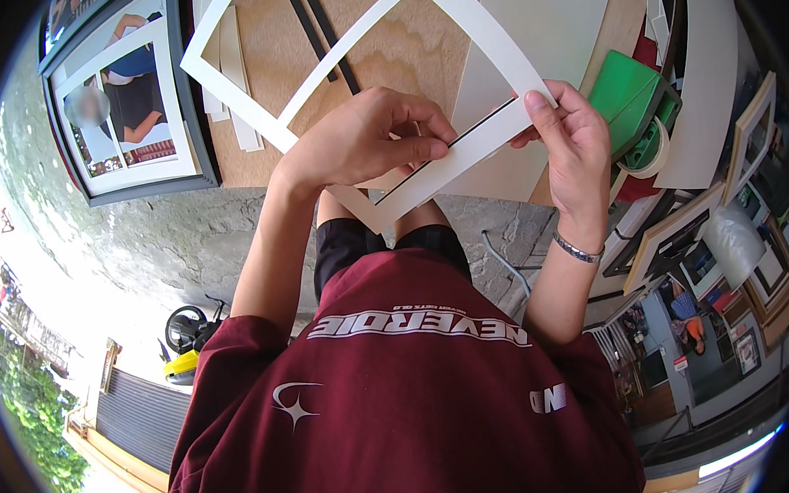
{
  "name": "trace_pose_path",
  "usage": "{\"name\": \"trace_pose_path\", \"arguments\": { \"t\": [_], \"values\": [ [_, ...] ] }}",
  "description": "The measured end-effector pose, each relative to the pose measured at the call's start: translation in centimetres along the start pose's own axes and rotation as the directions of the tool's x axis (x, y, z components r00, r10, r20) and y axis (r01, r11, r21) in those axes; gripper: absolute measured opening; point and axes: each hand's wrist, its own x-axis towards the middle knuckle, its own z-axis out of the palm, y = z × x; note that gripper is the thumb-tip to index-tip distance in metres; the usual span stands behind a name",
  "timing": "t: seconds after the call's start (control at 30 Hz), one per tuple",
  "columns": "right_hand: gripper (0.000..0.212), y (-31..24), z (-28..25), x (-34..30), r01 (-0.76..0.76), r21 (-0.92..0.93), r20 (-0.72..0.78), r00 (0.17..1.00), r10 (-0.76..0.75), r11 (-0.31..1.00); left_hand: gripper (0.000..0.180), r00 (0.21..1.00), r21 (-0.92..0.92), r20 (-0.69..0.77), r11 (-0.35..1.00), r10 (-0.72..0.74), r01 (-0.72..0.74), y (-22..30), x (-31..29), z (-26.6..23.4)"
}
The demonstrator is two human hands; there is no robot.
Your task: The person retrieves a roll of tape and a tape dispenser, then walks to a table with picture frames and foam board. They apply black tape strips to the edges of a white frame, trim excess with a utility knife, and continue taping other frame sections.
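Over a plywood tabletop (394,63), a white two-window mat (349,53), long axis far-left to near-right, is pinched at right by the right hand (572,139), its near bar (479,148) touched by the left hand (353,141), fingertips bunched, hold unclear.

Parts of the white mat (461,161) escape my feed.
At 11 o'clock the picture's edge crops it; at 12 the left hand (362,141) covers some, and I can't be sure its fingertips pinch anything. At 2 the right hand (574,139) hides partly behind it. At 10, blur masks part of a framed picture (137,104).
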Motion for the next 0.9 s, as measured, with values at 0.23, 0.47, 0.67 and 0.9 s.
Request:
{"name": "trace_pose_path", "arguments": {
  "t": [0.23,0.47,0.67,0.9],
  "values": [
    [0.027,-0.03,0.06,0.01,0.002,0.009,0.0,1.0,-0.002,1.0,0.02,1.0,-0.008,-0.006,1.0,0.009,-0.01,-0.19,-0.02,0.0],
    [0.027,-0.08,0.15,-0.07,0.0,0.001,-0.013,1.0,0.0,1.0,0.019,1.0,0.003,0.009,1.0,0.009,-0.009,0.03,-0.03,-0.02],
    [0.026,-0.16,0.19,-0.04,0.002,0.0,-0.01,1.0,-0.002,1.0,0.019,1.0,0.019,0.008,1.0,0.022,-0.022,0.0,0.0,-0.05],
    [0.027,-0.19,0.22,-0.02,-0.005,0.0,-0.017,1.0,0.005,1.0,0.019,0.999,0.018,0.01,0.999,0.032,-0.032,-0.15,0.02,-0.06]
  ]
}}
